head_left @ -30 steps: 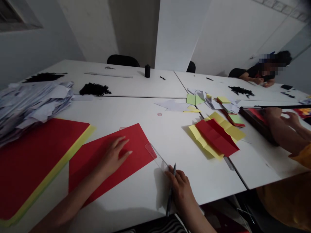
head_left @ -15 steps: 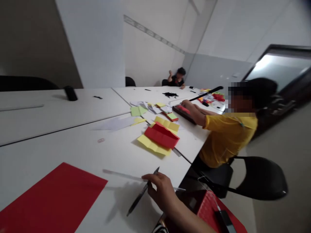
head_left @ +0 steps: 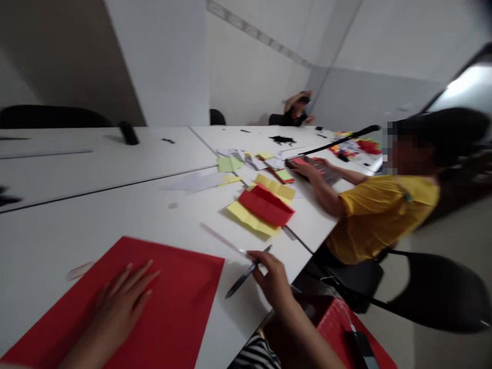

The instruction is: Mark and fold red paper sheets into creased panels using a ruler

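My left hand (head_left: 121, 310) lies flat on a large red sheet of paper (head_left: 180, 292), fingers stretched out. The sheet rests at the near side of the white table. To its right, my right hand (head_left: 274, 282) grips a dark pen (head_left: 240, 284) that slants across the fingers. The same fingers pinch a thin, clear strip that looks like a ruler (head_left: 219, 236), held just above the table. Beyond this hand is a folded red paper (head_left: 265, 204) on creased yellow paper (head_left: 249, 221).
A person in a yellow shirt (head_left: 388, 210) sits at the right, hands on a paper cutter (head_left: 330, 173) with a long black arm. Paper scraps (head_left: 230, 164) lie mid-table. Another person (head_left: 295, 113) sits at the far end. A black chair (head_left: 442, 287) stands at right.
My left hand has come into view onto the red sheet, which now appears farther right. My right hand still holds the pen and ruler. The yellow-shirted person's hands have shifted on the cutter.
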A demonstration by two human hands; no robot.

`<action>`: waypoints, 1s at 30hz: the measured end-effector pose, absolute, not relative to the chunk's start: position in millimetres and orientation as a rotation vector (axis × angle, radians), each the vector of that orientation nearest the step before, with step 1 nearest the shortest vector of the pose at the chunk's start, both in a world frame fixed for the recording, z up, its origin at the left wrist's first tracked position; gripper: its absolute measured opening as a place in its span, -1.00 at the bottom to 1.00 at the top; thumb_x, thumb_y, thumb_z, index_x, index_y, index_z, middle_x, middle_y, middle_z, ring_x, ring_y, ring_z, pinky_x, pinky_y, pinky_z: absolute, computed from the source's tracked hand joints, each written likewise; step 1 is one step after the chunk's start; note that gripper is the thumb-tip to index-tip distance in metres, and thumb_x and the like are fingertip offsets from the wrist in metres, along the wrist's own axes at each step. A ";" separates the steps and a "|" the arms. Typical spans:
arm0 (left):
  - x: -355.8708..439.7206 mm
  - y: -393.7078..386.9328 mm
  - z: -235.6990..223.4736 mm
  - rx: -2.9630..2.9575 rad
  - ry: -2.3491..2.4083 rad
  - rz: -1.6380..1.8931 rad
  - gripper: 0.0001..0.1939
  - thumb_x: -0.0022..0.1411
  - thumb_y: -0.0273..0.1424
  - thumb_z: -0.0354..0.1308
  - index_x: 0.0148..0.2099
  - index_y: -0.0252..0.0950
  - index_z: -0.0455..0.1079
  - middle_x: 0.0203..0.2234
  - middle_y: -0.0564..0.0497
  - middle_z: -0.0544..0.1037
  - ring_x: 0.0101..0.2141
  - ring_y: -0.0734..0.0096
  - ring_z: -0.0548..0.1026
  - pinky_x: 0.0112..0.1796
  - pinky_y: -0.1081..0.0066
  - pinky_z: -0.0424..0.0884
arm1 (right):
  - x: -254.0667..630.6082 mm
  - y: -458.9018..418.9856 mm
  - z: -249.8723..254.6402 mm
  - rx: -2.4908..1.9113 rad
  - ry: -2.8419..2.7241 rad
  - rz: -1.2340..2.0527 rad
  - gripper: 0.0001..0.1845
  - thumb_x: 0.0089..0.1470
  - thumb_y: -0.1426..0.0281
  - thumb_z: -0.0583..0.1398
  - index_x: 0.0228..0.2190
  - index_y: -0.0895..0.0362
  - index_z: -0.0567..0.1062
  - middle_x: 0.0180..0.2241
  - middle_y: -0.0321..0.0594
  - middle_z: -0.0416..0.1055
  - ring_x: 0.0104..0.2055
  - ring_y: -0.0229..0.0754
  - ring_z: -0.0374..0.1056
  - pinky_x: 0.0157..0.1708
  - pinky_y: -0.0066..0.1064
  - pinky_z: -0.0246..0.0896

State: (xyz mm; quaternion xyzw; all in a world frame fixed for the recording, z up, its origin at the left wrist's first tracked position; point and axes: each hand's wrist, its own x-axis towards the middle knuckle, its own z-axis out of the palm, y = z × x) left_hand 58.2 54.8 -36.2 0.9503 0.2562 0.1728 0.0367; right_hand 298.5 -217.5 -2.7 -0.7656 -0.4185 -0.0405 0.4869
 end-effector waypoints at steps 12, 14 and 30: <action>79.3 -7.3 -15.8 2.798 0.668 0.219 -0.51 0.37 -0.14 -0.10 0.28 -0.13 0.18 0.29 0.02 0.16 0.30 0.16 0.03 0.22 -0.03 0.03 | 288.7 -240.1 -21.4 -1.985 -1.302 -0.125 -0.69 0.14 0.51 0.07 -0.11 0.11 0.50 -0.30 -0.15 0.53 -0.29 -0.14 0.47 -0.30 -0.35 0.41; 57.1 -1.9 -19.8 2.801 0.701 0.233 -0.50 0.37 -0.12 -0.08 0.29 -0.10 0.15 0.29 0.02 0.16 0.30 0.16 0.03 0.22 -0.04 0.03 | 281.7 -236.4 -23.5 -1.920 -1.418 -0.184 -0.69 0.16 0.54 0.07 -0.10 0.13 0.48 -0.26 -0.13 0.54 -0.24 -0.13 0.46 -0.28 -0.34 0.41; 15.7 -39.5 3.2 2.517 0.922 0.587 -0.64 0.35 -0.26 -0.03 0.15 -0.16 0.30 0.10 -0.04 0.36 0.09 0.24 0.37 0.06 0.21 0.38 | 195.5 -220.9 -22.8 -1.908 -1.699 0.000 -0.67 0.15 0.61 0.10 -0.08 0.09 0.43 0.01 -0.12 0.45 -0.08 -0.02 0.34 -0.23 -0.21 0.36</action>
